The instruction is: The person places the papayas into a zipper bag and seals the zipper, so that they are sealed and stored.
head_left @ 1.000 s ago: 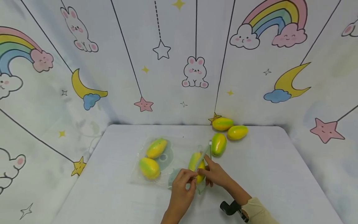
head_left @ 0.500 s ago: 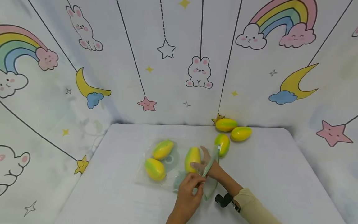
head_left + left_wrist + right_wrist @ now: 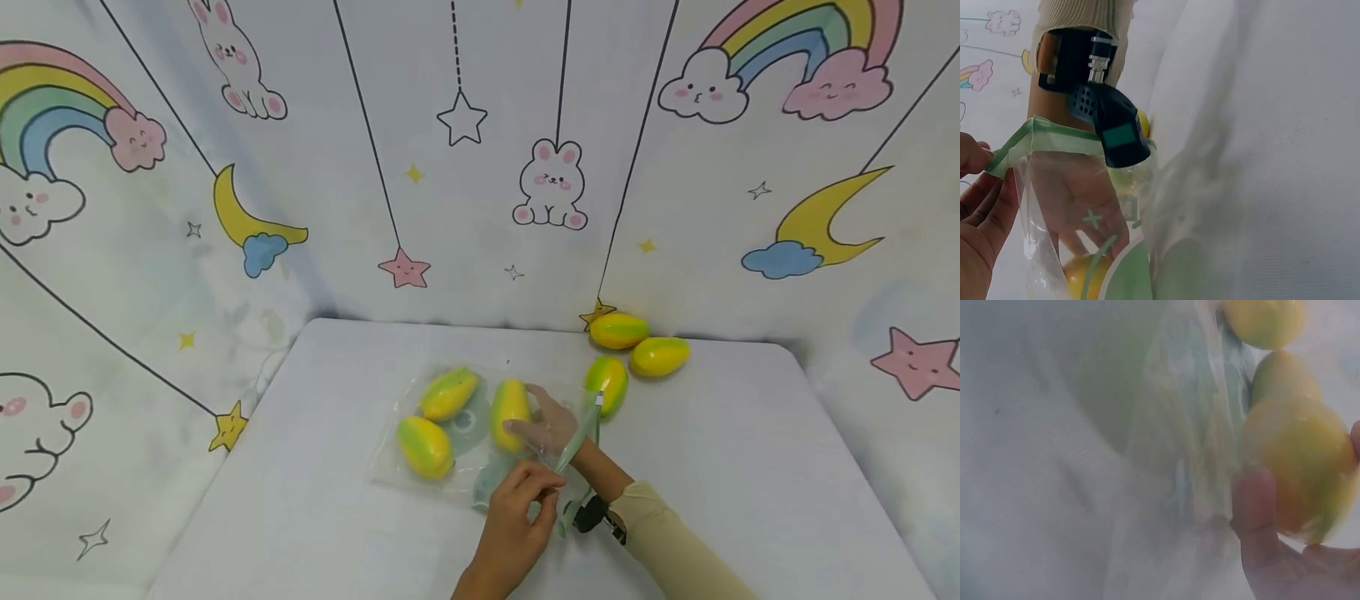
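A clear zip bag [image 3: 491, 479] with green print lies on the white table, its mouth toward the right. Two yellow-green mangoes, an upper one [image 3: 448, 394] and a lower one [image 3: 425, 447], rest inside on the left. My left hand [image 3: 517, 517] pinches the near side of the bag's green zip edge [image 3: 1066, 140]. Through the clear film shows my right hand [image 3: 553, 421], reaching in past the mouth with thumb and fingers round a third mango [image 3: 510, 417]. In the right wrist view its thumb [image 3: 1257, 506] presses that mango's side, with the other mangoes beyond.
Outside the bag, three more mangoes sit at the back right: one by the backdrop [image 3: 618, 331], one beside it [image 3: 660, 357], and one [image 3: 611, 379] just behind the bag's mouth. The black wrist camera [image 3: 588, 513] is at the bag opening.
My right hand has pushed the mango leftward, deeper into the bag, and now reaches in past the wrist. My left hand keeps pinching the zip edge. The head view has shifted slightly.
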Tool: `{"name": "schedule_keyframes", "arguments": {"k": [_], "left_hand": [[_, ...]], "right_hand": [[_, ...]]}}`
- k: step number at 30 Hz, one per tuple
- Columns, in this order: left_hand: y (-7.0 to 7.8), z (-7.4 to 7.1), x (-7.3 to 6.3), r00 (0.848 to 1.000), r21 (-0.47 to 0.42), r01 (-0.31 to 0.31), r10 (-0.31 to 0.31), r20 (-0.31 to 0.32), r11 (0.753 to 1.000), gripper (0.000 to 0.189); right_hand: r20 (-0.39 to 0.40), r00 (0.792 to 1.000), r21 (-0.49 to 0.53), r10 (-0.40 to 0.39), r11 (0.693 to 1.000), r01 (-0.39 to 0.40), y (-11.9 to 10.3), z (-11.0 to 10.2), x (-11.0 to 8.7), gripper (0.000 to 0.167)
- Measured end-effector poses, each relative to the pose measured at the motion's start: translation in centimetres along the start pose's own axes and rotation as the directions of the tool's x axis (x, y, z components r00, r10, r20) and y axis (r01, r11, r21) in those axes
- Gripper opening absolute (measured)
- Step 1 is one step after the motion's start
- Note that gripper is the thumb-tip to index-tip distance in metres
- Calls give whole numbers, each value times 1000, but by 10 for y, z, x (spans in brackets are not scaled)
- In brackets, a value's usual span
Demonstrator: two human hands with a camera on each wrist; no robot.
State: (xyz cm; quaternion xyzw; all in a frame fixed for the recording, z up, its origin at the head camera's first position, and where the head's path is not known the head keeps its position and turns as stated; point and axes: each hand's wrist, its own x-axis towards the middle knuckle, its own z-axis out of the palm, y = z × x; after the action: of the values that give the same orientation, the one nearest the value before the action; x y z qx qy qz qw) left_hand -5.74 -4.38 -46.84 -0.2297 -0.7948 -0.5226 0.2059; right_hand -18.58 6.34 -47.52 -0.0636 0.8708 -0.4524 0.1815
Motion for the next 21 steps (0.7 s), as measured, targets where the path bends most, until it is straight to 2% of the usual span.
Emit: {"name": "schedule_keyframes", "arguments": {"k": [5,9,12,14,17,21], "left_hand": [[0,-1,0,1000,-11,26,-26,16,1000,28],[1,-2,-1,999,-20,43,-42,28,999,27],[0,-2,-1,999,-24,40,-40,26,999,28],[0,-2,-1,998,-33,53,-52,30,998,29],[0,-1,-2,998,-31,54,-53,35,998,29],[-1,0,-2,998,-24,47,-46,36,999,28]], "right_hand": [[47,998,54,40,998,-43,-4,9,6,73],[97,994,157,49,986,-64,-3,14,9,53],[163,987,192,-8,981,-24,0,17,11,36],[217,974,219,-70,976,21,2,17,12,32],[289,946,266,-145,962,66,6,16,11,36],[337,921,298,-197,950,94,8,14,10,46]]}}
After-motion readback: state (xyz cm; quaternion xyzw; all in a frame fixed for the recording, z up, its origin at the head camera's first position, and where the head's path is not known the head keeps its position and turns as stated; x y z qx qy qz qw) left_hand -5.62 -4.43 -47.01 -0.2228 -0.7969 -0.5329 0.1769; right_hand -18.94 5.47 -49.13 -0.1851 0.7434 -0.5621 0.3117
